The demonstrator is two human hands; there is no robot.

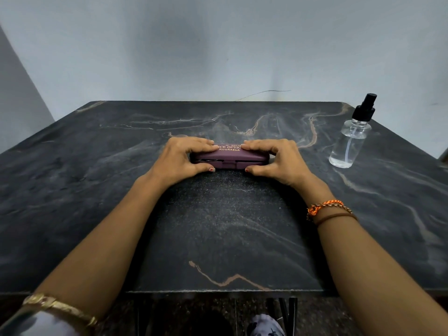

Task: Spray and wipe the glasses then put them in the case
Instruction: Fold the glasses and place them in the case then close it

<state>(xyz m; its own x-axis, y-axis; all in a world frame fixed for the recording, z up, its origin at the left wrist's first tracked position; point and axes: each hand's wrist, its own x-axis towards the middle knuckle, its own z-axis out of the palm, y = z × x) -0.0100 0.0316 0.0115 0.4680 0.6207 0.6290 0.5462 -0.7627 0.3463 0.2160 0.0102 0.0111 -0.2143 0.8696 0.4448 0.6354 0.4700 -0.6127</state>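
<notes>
A maroon glasses case (229, 159) with gold lettering lies flat in the middle of the dark marble table (97, 190), its lid down. My left hand (184, 159) grips its left end, fingers on the lid and thumb at the front edge. My right hand (276, 159) grips the right end the same way. A clear spray bottle (349, 141) with a black pump top stands upright at the far right, apart from both hands. The glasses and any cloth are not visible.
A pale wall rises right behind the table's back edge. The table's front edge runs near the bottom of the view, with floor and a patterned shoe (265, 326) below it. Bracelets sit on both wrists.
</notes>
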